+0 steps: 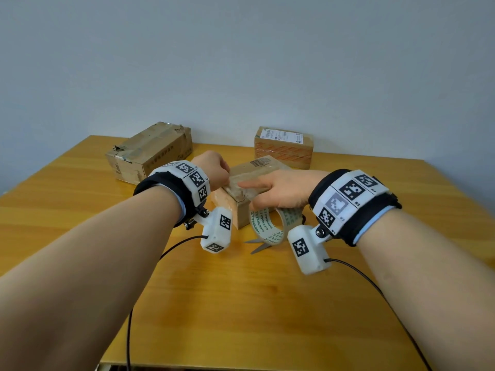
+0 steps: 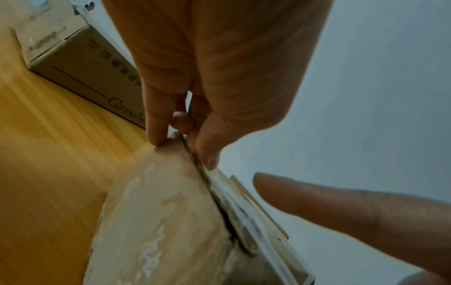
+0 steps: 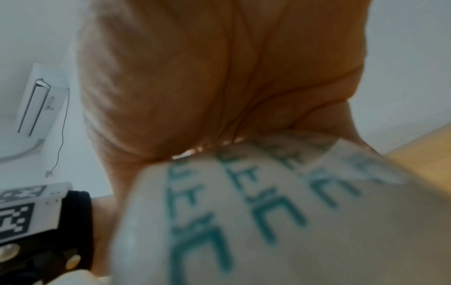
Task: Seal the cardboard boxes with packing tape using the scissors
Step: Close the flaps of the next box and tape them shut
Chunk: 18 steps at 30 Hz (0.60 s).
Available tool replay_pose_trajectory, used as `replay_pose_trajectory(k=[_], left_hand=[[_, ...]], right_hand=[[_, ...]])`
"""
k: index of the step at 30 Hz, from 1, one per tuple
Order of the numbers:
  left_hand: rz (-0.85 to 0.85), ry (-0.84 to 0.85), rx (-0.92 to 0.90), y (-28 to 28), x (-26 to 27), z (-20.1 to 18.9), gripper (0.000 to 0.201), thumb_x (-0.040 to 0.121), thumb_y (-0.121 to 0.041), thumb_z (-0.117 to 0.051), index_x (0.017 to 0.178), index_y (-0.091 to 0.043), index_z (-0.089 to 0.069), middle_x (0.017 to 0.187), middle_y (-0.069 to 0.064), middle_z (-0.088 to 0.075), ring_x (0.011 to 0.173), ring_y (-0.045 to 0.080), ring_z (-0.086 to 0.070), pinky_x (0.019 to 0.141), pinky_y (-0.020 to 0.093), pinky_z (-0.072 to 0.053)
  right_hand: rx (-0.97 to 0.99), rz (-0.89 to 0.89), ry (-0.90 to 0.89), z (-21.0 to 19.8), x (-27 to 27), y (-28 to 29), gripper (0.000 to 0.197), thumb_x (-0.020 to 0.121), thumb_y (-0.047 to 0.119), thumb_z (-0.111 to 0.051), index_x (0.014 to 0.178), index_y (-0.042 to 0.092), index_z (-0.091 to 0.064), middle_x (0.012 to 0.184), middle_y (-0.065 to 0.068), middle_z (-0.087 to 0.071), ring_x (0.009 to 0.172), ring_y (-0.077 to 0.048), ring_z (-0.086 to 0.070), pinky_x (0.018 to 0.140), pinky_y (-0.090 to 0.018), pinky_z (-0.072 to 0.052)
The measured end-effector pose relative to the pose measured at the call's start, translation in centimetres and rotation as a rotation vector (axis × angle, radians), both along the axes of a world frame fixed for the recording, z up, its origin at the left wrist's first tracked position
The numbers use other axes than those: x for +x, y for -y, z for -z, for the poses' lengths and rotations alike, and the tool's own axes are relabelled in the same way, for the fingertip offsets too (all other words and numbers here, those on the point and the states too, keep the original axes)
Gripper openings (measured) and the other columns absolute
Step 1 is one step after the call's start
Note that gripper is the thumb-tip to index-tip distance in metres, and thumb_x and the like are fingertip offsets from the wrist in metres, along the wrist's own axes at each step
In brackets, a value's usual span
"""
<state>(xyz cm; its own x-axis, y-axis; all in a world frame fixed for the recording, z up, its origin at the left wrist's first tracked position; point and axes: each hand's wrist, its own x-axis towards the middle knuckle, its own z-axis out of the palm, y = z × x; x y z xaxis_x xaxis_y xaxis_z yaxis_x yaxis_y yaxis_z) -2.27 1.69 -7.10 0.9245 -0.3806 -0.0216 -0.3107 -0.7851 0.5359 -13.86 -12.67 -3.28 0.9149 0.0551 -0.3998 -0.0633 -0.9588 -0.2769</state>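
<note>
head: above, facing forward-down at table [image 1: 241, 303]
left wrist: close, toward 12 o'clock
right wrist: very close, blurred
shared: small box [image 1: 242, 180] [image 2: 158, 221]

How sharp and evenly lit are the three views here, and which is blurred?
Head view: evenly lit and sharp, wide-angle bending of the table edges. Left wrist view: dim, the table streaked with motion blur, the left hand fairly clear. Right wrist view: the tape roll fills the frame out of focus, its green print smeared; the right hand soft.
</note>
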Motion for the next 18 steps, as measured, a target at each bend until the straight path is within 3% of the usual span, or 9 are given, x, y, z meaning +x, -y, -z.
replay_pose_trajectory(k=[3, 8, 12, 15, 18], left_hand=[[0.001, 0.014, 0.022, 0.1, -0.1, -0.1, 0.016, 0.087, -0.009, -0.066, 0.099, -0.018, -0.071, 0.076, -0.007, -0.057, 0.07, 0.013, -0.056, 0.049, 0.023, -0.039], [-0.008, 0.014, 0.011, 0.0, -0.2, -0.1, 0.016, 0.086, -0.01, -0.068, 0.1, -0.019, -0.071, 0.082, -0.005, -0.06, 0.075, 0.014, -0.057, 0.051, 0.022, -0.04], [-0.014, 0.024, 0.009, 0.1, -0.4, 0.0, 0.018, 0.087, -0.012, -0.068, 0.104, -0.017, -0.071, 0.077, -0.006, -0.058, 0.068, 0.012, -0.055, 0.05, 0.023, -0.039], [0.004, 0.038, 0.033, 0.0, -0.5, 0.2, 0.021, 0.087, -0.013, -0.066, 0.108, -0.018, -0.066, 0.078, -0.008, -0.054, 0.071, 0.013, -0.054, 0.05, 0.023, -0.037], [0.021, 0.066, 0.039, -0.3, -0.8, 0.4, 0.023, 0.089, -0.015, -0.063, 0.11, -0.02, -0.059, 0.079, -0.008, -0.051, 0.073, 0.013, -0.052, 0.05, 0.023, -0.034]], right_hand=[[0.034, 0.005, 0.012, -0.3, 0.1, 0.1, 0.064, 0.092, 0.053, -0.059, 0.15, 0.055, -0.032, 0.159, 0.004, -0.039, 0.129, -0.017, -0.053, 0.105, -0.035, -0.044], [0.01, -0.011, 0.011, -0.7, 0.2, -0.2, 0.062, 0.093, 0.053, -0.058, 0.15, 0.053, -0.033, 0.154, 0.003, -0.044, 0.121, -0.016, -0.058, 0.102, -0.037, -0.048], [0.118, 0.071, 0.098, -2.2, -0.1, -0.1, 0.051, 0.093, 0.054, -0.059, 0.143, 0.044, -0.051, 0.128, 0.007, -0.063, 0.094, -0.009, -0.066, 0.077, -0.028, -0.054], [0.233, 0.178, 0.112, -2.9, -0.1, -0.4, 0.038, 0.091, 0.055, -0.063, 0.12, 0.031, -0.071, 0.101, 0.0, -0.075, 0.076, -0.011, -0.071, 0.07, -0.027, -0.058], [0.258, 0.189, 0.085, -2.5, -0.1, -0.6, 0.035, 0.092, 0.053, -0.064, 0.113, 0.026, -0.075, 0.09, 0.001, -0.077, 0.067, -0.007, -0.071, 0.059, -0.022, -0.057]])
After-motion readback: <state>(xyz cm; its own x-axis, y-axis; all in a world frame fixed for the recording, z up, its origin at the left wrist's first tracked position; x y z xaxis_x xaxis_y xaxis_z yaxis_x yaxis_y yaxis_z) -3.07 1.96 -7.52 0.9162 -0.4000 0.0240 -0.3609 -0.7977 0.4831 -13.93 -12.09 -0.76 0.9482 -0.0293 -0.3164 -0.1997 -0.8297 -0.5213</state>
